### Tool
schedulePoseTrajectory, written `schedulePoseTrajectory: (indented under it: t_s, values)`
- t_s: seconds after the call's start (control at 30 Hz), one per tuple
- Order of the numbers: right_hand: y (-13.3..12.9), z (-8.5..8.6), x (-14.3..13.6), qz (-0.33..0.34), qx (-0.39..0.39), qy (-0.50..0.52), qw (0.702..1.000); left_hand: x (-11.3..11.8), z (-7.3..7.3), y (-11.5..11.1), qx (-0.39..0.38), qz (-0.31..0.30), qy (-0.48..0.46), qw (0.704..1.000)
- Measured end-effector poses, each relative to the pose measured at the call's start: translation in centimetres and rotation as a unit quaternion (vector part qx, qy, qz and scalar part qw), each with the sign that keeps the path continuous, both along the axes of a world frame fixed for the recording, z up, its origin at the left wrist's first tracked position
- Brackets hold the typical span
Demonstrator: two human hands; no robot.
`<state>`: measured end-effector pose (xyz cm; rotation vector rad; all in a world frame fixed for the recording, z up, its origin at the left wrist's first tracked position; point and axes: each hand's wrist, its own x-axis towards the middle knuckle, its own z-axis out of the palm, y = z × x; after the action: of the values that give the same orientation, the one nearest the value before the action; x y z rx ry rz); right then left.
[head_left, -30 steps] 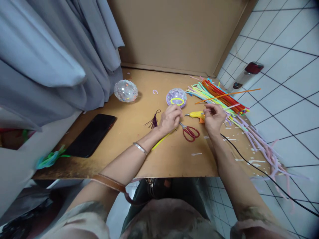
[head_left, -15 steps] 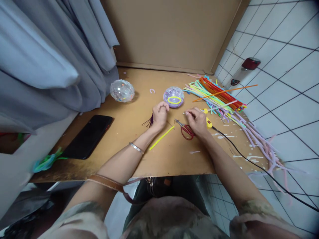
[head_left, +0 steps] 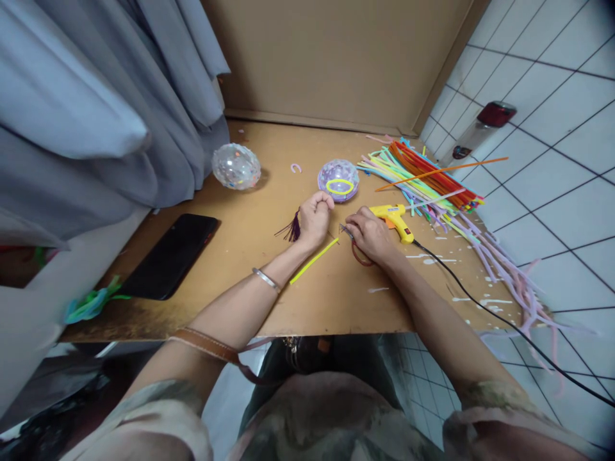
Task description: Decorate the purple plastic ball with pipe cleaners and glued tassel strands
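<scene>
My left hand (head_left: 314,221) is closed around a dark purple tassel (head_left: 293,228), whose strands stick out at its left side. Just above this hand rests a purple speckled bowl-like half sphere (head_left: 338,171) with a yellow ring (head_left: 339,187) at its front. My right hand (head_left: 371,234) has its fingers bent together over red-handled scissors (head_left: 360,254), covering most of them; whether it grips them is unclear. Between the hands lies a yellow pipe cleaner (head_left: 314,261). A yellow glue gun (head_left: 396,219) lies just right of my right hand.
A clear speckled sphere (head_left: 236,166) sits at the back left, with a black phone (head_left: 169,257) nearer the front. Bundled colourful pipe cleaners (head_left: 427,176) lie at the back right. A black cord (head_left: 461,291) crosses the right side; a bottle (head_left: 480,131) stands near the tiles.
My right hand has moved left and down over the scissors, uncovering more of the glue gun. My left hand stays closed near the half sphere. The view has shifted slightly.
</scene>
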<state>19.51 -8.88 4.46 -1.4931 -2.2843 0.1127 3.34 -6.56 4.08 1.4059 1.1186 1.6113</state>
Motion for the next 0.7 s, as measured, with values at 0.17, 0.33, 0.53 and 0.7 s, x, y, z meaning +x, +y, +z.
schedulePoseTrajectory:
  t_s: [0.17, 0.33, 0.53, 0.7]
  values:
    - [0.2, -0.4, -0.1, 0.009, 0.002, -0.019, 1.000, 0.6, 0.4, -1.7, 0.057, -0.084, 0.072, 0.992]
    - [0.5, -0.8, 0.1, 0.026, 0.023, 0.018, 0.999, 1.0, -0.1, -1.9, 0.076, -0.130, 0.099, 0.984]
    - [0.7, -0.4, 0.4, -0.007, 0.069, 0.243, 0.967, 0.8, -0.1, -1.2, -0.061, -0.115, 0.020, 0.991]
    - [0.9, -0.2, 0.3, -0.050, 0.063, 0.406, 0.910, 1.6, -0.2, -1.0, -0.129, -0.157, -0.041, 0.978]
